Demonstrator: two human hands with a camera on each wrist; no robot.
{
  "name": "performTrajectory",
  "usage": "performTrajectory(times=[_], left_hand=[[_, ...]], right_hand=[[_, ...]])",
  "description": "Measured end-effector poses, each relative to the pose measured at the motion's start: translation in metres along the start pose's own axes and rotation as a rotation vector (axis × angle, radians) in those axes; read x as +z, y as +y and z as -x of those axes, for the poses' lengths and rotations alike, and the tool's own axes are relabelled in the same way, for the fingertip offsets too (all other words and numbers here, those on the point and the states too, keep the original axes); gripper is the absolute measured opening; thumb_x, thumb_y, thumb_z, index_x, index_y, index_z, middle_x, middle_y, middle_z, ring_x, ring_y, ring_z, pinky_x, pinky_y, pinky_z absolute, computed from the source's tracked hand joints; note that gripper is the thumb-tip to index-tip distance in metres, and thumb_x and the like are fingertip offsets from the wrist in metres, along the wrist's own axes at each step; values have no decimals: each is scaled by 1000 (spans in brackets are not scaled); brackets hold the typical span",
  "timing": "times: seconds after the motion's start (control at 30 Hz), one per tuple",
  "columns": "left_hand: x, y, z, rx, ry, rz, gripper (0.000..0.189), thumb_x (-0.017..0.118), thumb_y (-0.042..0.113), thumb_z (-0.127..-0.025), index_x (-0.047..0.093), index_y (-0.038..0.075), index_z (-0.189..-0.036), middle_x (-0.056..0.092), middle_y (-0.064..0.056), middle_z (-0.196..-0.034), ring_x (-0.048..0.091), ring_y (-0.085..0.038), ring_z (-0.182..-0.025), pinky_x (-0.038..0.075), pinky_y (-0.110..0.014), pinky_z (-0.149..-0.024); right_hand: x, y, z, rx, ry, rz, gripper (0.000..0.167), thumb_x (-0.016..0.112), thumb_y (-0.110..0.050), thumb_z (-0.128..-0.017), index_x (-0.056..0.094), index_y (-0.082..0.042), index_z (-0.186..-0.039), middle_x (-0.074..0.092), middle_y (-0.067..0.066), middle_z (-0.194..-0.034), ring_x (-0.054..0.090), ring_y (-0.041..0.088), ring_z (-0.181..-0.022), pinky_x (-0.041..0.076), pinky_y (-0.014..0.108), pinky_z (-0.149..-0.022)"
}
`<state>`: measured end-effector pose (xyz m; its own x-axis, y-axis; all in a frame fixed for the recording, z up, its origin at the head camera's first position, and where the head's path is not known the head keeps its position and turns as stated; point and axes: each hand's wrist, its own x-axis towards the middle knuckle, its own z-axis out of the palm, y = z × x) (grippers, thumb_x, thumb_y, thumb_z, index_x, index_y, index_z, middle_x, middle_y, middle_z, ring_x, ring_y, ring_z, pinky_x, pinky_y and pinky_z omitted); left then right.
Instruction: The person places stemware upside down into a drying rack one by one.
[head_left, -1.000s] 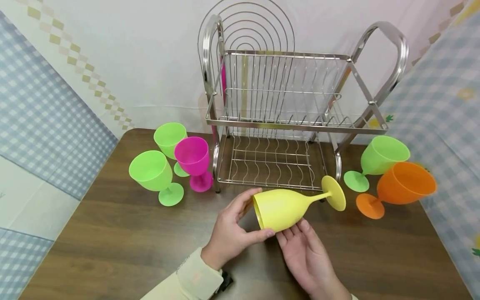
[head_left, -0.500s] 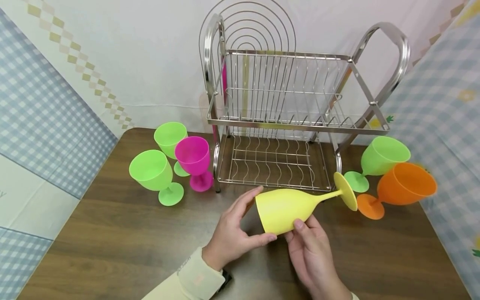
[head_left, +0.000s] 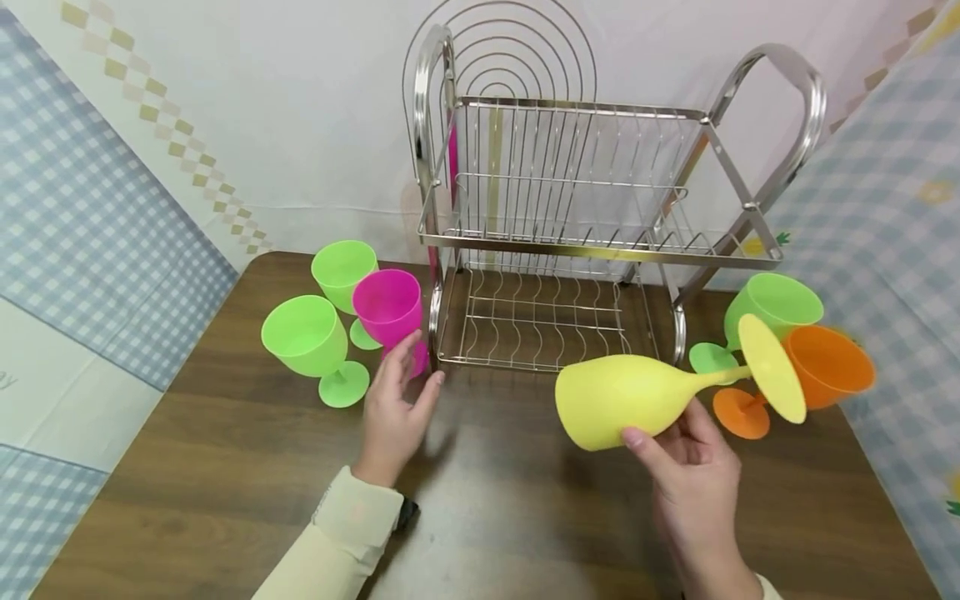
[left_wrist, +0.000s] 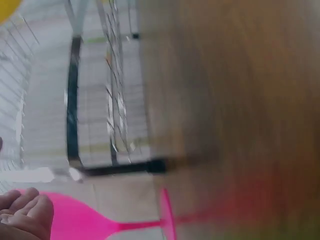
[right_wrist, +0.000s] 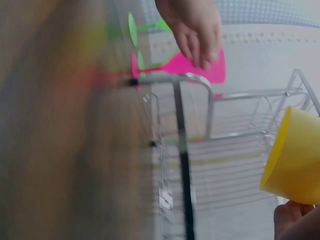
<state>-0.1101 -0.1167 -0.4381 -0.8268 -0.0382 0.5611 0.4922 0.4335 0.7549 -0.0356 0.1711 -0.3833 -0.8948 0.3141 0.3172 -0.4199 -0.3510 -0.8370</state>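
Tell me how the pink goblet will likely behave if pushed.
The pink goblet might tip if pushed high: its wide bowl sits atop a thin stem. Its evenly round rim suggests stiff walls. Its plain, plastic-looking surface hints that it's light.

The left hand (head_left: 392, 419) partly hides the pink goblet (head_left: 387, 304); the tabletop (left_wrist: 240, 90) blurs — in both wrist views.
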Motion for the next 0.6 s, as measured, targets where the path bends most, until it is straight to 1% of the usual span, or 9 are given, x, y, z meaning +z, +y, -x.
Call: performTrajectory(times=[0.1,0.2,0.27,0.33,0.47,0.6], left_hand=[[0,-7,-6,-30,17,-57,54,71,3,-92,50,-5,-140,58,-20,-138,58,-33,-127,48,-28,-105],[3,-12,-12,-41,13,-115,50,70,4,-93,53,-4,-139,60,-19,-137,61,-34,-122,53,-34,-101],[5,-14,-16,-52,8,-152,48,71,8,-93,55,-3,-137,62,-18,-135,63,-35,-119,55,-37,-98],[8,-16,-21,-69,3,-177,47,72,11,-93,57,-3,-136,63,-18,-132,65,-34,-117,56,-40,-96],[12,-17,-28,-103,-17,-190,44,72,12,-94,60,-4,-133,68,-20,-122,69,-34,-107,59,-43,-90],[14,-18,-31,-118,-34,-218,32,68,8,-95,64,-3,-125,71,-18,-105,70,-31,-91,60,-45,-80]], right_hand=[[-3,-15,-9,-51,-49,123,71,63,37,-70,50,17,-136,67,19,-118,68,22,-98,60,26,-84],[-4,-28,-20,-155,-138,212,72,70,34,-67,51,18,-134,67,19,-120,68,21,-98,59,24,-84],[-3,-34,-28,-226,-192,213,72,74,32,-64,51,21,-132,66,21,-121,67,24,-100,59,23,-86],[0,-42,-37,-264,-227,218,73,77,30,-62,51,22,-130,64,22,-123,65,26,-103,58,23,-88],[6,-59,-53,-290,-292,199,75,83,24,-62,50,24,-129,63,23,-126,63,29,-108,57,25,-92],[14,-78,-68,-313,-357,213,73,85,22,-62,50,26,-127,64,24,-125,63,28,-106,59,23,-86]])
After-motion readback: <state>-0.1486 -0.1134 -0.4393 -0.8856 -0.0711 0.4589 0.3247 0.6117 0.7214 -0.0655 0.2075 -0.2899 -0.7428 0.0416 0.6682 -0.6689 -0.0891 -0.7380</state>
